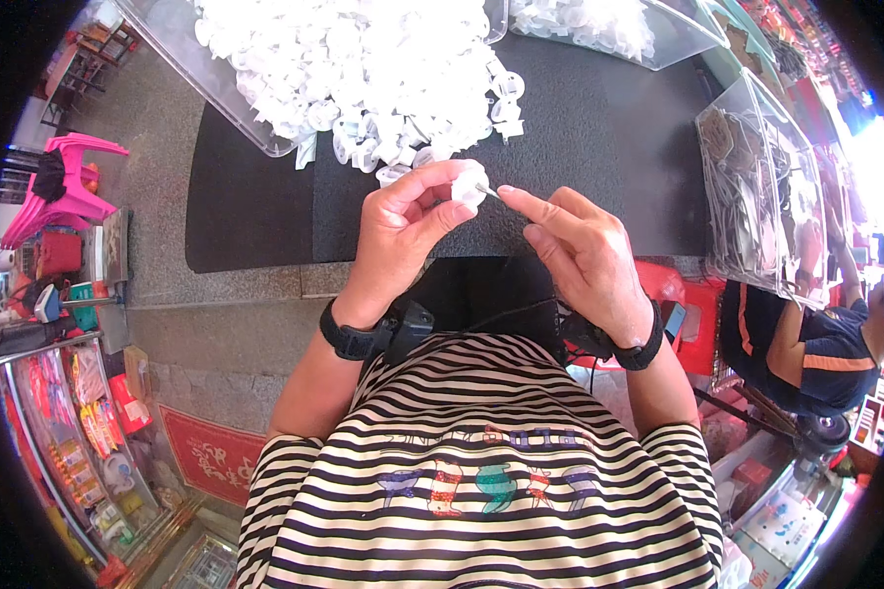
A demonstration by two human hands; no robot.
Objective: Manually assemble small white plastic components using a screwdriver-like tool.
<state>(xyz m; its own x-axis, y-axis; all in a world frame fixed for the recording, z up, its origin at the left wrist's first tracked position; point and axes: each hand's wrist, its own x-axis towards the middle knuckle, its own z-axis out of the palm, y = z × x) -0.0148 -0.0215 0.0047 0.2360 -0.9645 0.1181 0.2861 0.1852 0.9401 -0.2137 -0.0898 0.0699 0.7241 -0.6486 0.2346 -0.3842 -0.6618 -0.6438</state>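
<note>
My left hand (403, 231) pinches a small round white plastic piece (468, 189) between thumb and fingers, above the near part of the black table. A thin grey metal pin, perhaps a nail or screw (487, 190), sticks out of the piece toward the right. My right hand (587, 245) points its index finger at the pin's outer end; whether it touches is too small to tell. Its thumb stands apart from that finger, with nothing visible between them. Just beyond my hands lies a big heap of similar white plastic pieces (363, 79), spilling from a clear tub (216, 83).
Another clear bin (673, 34) of white parts stands at the far right. Clear boxes (756, 187) with thin grey strips line the table's right edge. Beyond them a person in dark clothing (835, 353) is at work. Pink stools (74, 187) stand on the left floor.
</note>
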